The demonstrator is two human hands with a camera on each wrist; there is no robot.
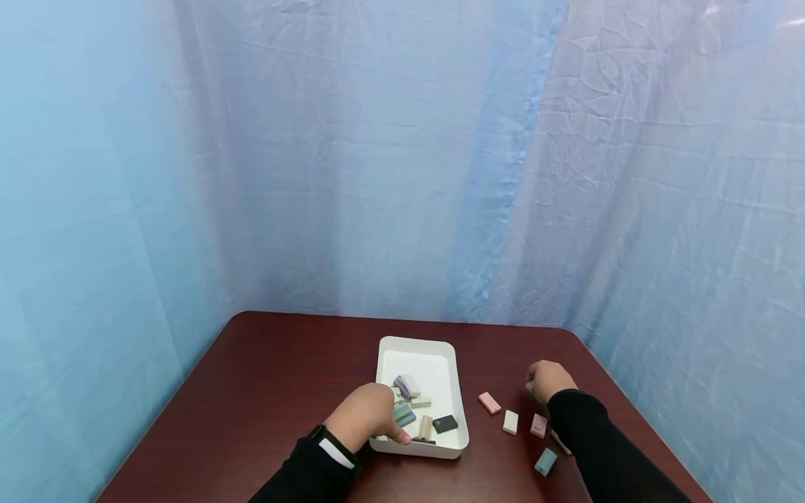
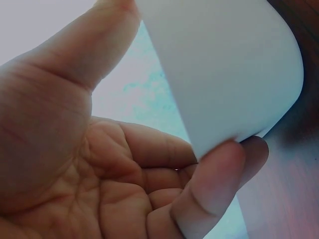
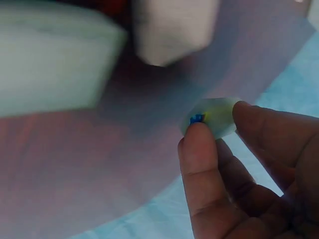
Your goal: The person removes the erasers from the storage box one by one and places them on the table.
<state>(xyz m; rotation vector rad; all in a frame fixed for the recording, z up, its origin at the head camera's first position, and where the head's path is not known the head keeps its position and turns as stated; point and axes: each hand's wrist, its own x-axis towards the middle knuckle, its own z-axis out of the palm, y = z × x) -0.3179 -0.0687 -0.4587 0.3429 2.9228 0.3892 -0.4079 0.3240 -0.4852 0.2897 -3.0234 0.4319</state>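
Note:
My left hand (image 1: 365, 418) grips the near left corner of a shallow white tray (image 1: 418, 346). In the left wrist view the fingers (image 2: 214, 174) lie against the outer wall of the tray (image 2: 229, 64), with the thumb at the rim. My right hand (image 1: 549, 381), at the right of the table, pinches a small pale greenish block (image 3: 217, 115) with a blue mark, between thumb and fingertips. Near that hand lie a pink block (image 1: 489, 403), a white block (image 1: 511, 422), a dusty-pink block (image 1: 539, 425) and a teal block (image 1: 545, 462).
Inside the tray are several small blocks, among them a dark one (image 1: 445, 424), a beige one (image 1: 425, 427) and a lilac one (image 1: 402, 385). The right forearm partly covers another pale block (image 1: 561, 443). Blue cloth (image 1: 402, 175) hangs behind the dark red table (image 1: 283, 363).

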